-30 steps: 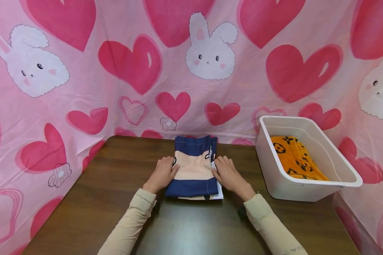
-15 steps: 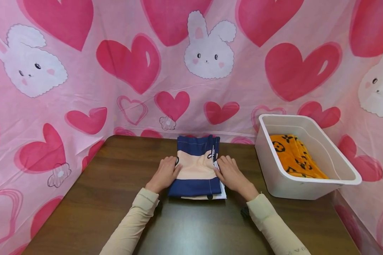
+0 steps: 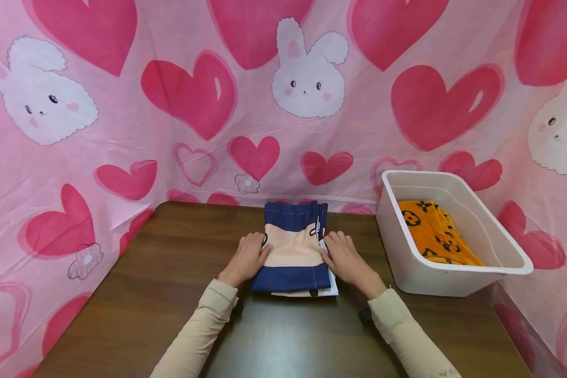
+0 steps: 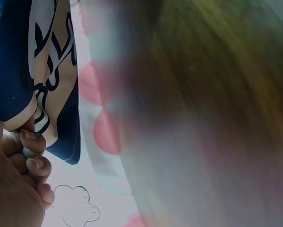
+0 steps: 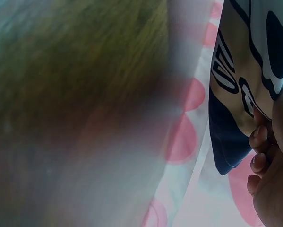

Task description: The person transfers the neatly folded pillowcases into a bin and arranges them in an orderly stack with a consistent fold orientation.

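Observation:
A folded cloth with navy bands, a beige middle and some white edging is at the centre of the head view. My left hand pinches its left edge, thumb on top. Opposite, the right edge is held by my right hand in the same way. In the left wrist view, curled fingers tuck under the edge of the cloth, where black-and-white lettering shows. Black-outlined print also covers the cloth in the right wrist view, beside curled fingers. Whether the cloth touches the table cannot be told.
A white plastic bin stands on the right of the brown wooden table. Inside it lies an orange cloth with black print. A pink curtain with hearts and rabbits hangs behind the table and along both sides.
The folded cloth and both hands have shifted slightly to the right. Both hands keep their hold on its side edges throughout. The bin and orange cloth stay where they were.

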Demonstrator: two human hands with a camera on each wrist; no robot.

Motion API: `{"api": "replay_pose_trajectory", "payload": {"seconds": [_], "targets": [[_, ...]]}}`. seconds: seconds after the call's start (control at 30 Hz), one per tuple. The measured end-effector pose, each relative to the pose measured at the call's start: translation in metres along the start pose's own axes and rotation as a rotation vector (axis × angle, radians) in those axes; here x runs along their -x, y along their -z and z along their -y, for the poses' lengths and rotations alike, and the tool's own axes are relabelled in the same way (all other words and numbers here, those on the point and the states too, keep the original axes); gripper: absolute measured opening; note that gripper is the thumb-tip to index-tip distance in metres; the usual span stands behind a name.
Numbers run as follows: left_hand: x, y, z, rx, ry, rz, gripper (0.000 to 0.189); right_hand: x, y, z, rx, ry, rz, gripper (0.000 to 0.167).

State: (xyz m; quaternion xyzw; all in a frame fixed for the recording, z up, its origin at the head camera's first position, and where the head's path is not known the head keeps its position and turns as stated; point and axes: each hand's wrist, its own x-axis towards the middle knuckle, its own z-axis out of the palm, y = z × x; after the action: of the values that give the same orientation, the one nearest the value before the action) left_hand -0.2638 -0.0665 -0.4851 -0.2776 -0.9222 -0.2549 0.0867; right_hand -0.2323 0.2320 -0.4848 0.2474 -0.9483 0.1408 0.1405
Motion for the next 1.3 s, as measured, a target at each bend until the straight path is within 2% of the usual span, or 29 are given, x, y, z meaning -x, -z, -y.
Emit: {"api": "replay_pose_trajectory", "payload": {"seconds": [0.8,1.3], "targets": [[-0.002,-0.011,-0.002,0.026,-0.033,-0.037,0.018,0.004,0.006,-0.007,0.006,-0.018,0.022,0.019],[-0.009,-0.018,-0.011,0.017,-0.020,0.010,0.020,0.014,0.013,-0.014,0.020,-0.031,0.010,0.020]]}}
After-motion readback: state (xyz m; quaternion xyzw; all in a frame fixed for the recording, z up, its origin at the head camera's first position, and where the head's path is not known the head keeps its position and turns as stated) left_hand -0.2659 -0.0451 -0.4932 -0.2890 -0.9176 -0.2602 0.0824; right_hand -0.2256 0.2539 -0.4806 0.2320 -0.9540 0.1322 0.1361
